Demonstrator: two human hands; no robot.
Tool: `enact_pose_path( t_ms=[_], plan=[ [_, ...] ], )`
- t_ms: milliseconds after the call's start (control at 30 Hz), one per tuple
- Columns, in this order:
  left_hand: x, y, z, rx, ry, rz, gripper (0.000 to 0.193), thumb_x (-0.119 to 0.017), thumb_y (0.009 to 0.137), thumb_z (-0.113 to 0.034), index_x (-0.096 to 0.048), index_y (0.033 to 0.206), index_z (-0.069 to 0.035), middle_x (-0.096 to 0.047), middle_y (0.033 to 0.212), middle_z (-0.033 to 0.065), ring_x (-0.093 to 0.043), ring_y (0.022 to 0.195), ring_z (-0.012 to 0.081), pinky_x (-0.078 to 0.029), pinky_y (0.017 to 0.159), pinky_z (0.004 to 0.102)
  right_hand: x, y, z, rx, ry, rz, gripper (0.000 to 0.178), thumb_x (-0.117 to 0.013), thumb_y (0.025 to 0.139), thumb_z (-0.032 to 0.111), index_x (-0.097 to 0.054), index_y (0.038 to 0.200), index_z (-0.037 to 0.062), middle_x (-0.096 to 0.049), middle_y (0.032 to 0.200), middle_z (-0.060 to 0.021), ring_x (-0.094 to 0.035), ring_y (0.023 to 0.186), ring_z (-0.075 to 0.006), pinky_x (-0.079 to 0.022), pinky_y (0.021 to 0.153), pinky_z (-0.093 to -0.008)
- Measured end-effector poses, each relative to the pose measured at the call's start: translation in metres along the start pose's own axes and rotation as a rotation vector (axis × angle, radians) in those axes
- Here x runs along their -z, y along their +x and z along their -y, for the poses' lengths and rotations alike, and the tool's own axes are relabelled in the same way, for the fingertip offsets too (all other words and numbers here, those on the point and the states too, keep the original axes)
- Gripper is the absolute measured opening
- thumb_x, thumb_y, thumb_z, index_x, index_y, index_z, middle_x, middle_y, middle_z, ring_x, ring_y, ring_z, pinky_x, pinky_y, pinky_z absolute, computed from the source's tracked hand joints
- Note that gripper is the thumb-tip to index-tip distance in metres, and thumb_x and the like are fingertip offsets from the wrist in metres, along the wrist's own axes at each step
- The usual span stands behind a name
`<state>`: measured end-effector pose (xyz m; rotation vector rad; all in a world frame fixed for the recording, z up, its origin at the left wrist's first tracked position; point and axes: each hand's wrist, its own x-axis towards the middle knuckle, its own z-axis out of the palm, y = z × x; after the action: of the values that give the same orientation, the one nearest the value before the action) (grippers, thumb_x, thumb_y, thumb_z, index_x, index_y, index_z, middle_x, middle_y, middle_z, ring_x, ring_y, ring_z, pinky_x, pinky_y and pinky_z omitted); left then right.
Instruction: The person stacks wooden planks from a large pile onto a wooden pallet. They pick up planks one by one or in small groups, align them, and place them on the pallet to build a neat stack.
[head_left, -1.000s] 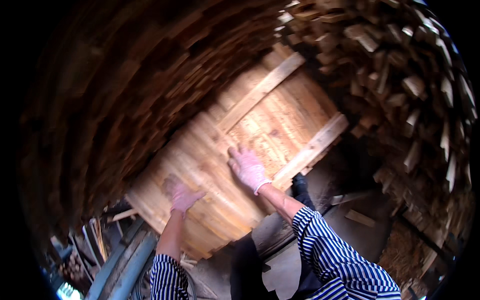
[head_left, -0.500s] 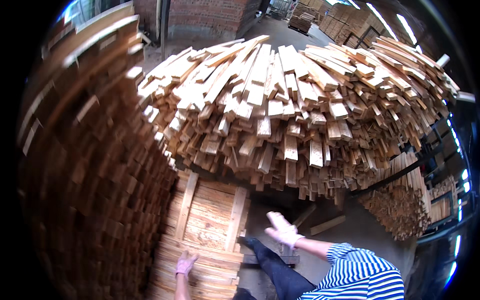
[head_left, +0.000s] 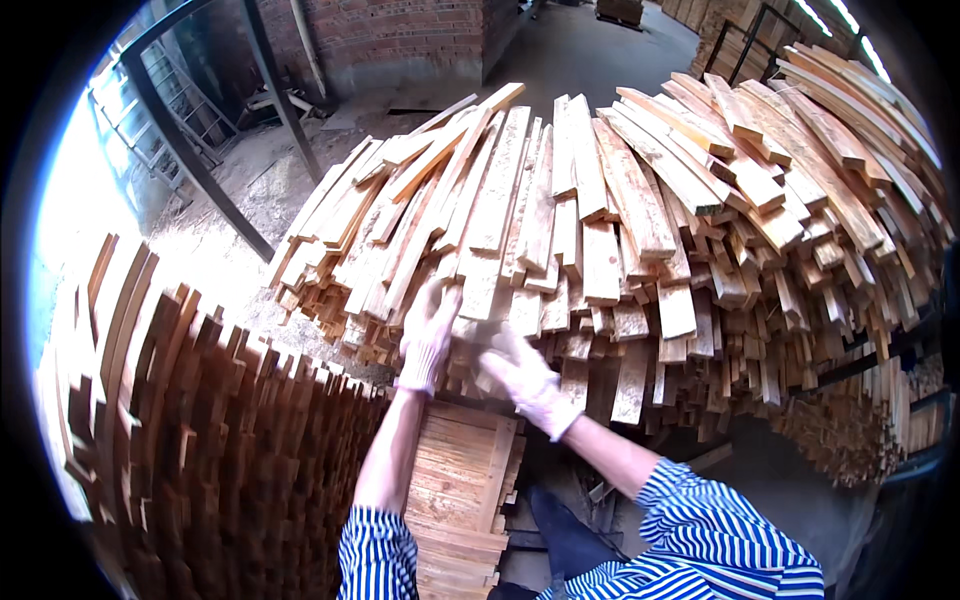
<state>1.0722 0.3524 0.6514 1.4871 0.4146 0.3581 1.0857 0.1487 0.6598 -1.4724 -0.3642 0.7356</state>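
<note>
A big pile of loose wooden slats [head_left: 600,260] fills the middle and right, their cut ends toward me. My left hand [head_left: 428,335], in a pale glove, reaches up to the slat ends at the pile's near left, its fingers stretched out against or just over them. Beside it, my right hand [head_left: 528,378], gloved too, has its fingers extended toward the same ends and is somewhat blurred. Whether either hand touches a slat is hard to tell. Below my arms lies a flat stack of boards [head_left: 445,470] with a crosspiece on it.
A tall stack of slats [head_left: 230,460] stands close on my left. Behind it rises a dark metal frame [head_left: 190,150], with a brick wall [head_left: 400,40] farther back. Another slat pile [head_left: 840,430] sits low at the right.
Both hands have moved up and forward from near the flat board stack to the slat pile's near ends. The view has shifted, bringing the pile closer and showing the metal frame at left.
</note>
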Motion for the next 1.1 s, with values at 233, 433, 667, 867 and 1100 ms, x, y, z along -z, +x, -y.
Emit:
enact_pose_path(
  t_ms=[233,433,667,867,1100],
  plan=[
    [-0.051,0.147,-0.027,0.152,1.175,-0.036,0.076,-0.062,0.089,-0.070,-0.068,0.118,0.001,-0.070,0.113,0.0291,-0.069,0.105,0.0417,-0.053,0.085,0.0503,-0.057,0.153,-0.099,0.051,-0.540,-0.489,0.077,-0.066,0.096,0.028,-0.028,0.157,-0.0002,-0.041,0.153,-0.0267,-0.047,0.134,-0.0417,-0.046,0.106,-0.0465],
    [-0.114,0.177,-0.051,0.348,1.230,0.030,0.085,-0.063,0.084,-0.077,-0.070,0.119,-0.001,-0.072,0.115,0.0240,-0.071,0.107,0.0375,-0.056,0.091,0.0481,0.002,0.186,-0.081,-0.031,0.046,-0.496,0.073,-0.065,0.097,0.038,-0.032,0.151,0.0011,-0.062,0.127,-0.0260,-0.063,0.113,-0.0385,-0.049,0.095,-0.0427],
    [-0.036,0.209,-0.098,0.438,0.232,0.194,0.063,-0.069,0.093,-0.061,-0.067,0.131,-0.012,-0.069,0.118,0.0068,-0.061,0.090,0.0199,-0.052,0.086,0.0364,-0.014,0.200,0.030,0.188,1.243,0.369,0.069,-0.044,0.112,0.036,-0.015,0.163,-0.0011,-0.040,0.161,-0.0163,-0.051,0.137,-0.0224,-0.044,0.109,-0.0292],
    [0.041,0.192,-0.049,-0.117,1.142,0.615,0.047,-0.048,0.103,-0.007,-0.048,0.149,-0.006,-0.061,0.140,0.0168,-0.061,0.120,0.0310,-0.051,0.108,0.0410,-0.040,0.206,0.053,-0.101,0.485,-0.265,0.090,-0.049,0.103,0.060,-0.024,0.159,-0.0058,-0.047,0.150,-0.0258,-0.054,0.129,-0.0234,-0.048,0.104,-0.0280],
    [0.003,0.126,-0.045,0.017,0.715,0.387,0.042,-0.059,0.104,-0.027,-0.056,0.139,-0.004,-0.070,0.124,0.0136,-0.068,0.099,0.0231,-0.057,0.075,0.0329,-0.007,0.191,0.012,0.007,0.544,-0.228,0.105,-0.052,0.096,0.072,-0.026,0.153,-0.0135,-0.047,0.145,-0.0280,-0.050,0.129,-0.0295,-0.039,0.114,-0.0367]
  ],
)
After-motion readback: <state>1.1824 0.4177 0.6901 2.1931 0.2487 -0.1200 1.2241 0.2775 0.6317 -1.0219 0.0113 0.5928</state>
